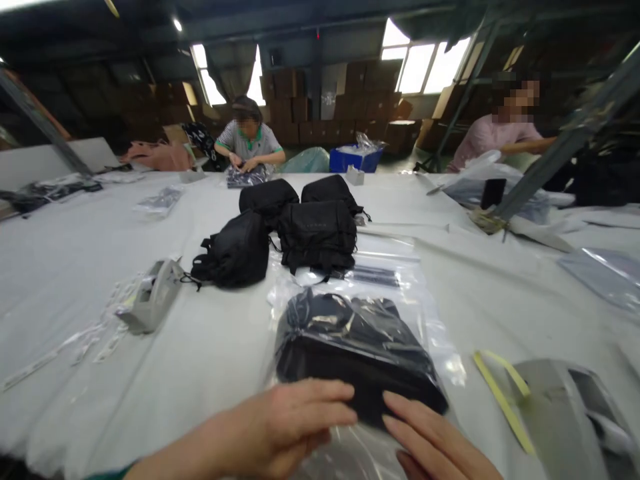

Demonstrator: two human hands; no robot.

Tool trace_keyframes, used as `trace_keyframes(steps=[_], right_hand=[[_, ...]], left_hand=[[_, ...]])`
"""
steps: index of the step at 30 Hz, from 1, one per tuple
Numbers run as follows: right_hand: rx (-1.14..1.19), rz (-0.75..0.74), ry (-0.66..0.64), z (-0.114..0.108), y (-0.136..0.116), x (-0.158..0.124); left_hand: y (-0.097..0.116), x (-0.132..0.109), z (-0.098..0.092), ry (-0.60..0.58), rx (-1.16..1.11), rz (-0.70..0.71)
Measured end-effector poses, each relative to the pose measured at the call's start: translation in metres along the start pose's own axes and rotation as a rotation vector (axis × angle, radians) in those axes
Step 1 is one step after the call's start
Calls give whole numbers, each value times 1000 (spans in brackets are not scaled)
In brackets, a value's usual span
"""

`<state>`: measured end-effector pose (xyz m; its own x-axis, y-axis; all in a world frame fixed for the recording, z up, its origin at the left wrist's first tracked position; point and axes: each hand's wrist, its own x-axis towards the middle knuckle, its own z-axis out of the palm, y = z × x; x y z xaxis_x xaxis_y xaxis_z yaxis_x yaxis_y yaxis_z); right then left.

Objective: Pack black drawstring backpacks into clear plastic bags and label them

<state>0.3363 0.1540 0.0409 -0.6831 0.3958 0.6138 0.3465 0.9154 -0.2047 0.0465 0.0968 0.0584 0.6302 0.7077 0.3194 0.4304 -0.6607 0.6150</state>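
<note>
A black bag (350,343) lies inside a clear plastic bag (440,333) on the white table (75,253), right in front of me. My left hand (280,427) rests flat on the near edge of the packed bag, fingers stretched out to the right. My right hand (430,440) lies beside it, fingers flat and pointing up-left onto the same plastic. Neither hand grips anything. Behind the packed bag lie several loose black bags (315,233) in a group, on top of more clear plastic bags (385,267).
A grey tape dispenser (153,293) sits at the left, another dispenser (570,413) with yellow strips (500,393) at the near right. Two people work at the far side of the table, near a blue bin (353,160). A slanted metal post (560,153) stands at the right.
</note>
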Motion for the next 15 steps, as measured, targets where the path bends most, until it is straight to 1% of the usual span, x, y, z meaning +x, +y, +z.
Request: trace_keyframes(steps=[2,5,8,11,15], right_hand=[[141,44,-86,-3,-15,0],[266,134,-184,5,-16,-7],[208,145,-251,14,-6,-21],[105,92,-275,20,3,-35],[28,31,-313,33,13,-51]], left_hand=[[1,13,2,-72,-68,-66],[-14,20,14,-167,-75,-115],[-27,14,25,-257,-39,-131],[-34,2,35,-309,52,-173],[-44,-14,58,-367,114,-210]])
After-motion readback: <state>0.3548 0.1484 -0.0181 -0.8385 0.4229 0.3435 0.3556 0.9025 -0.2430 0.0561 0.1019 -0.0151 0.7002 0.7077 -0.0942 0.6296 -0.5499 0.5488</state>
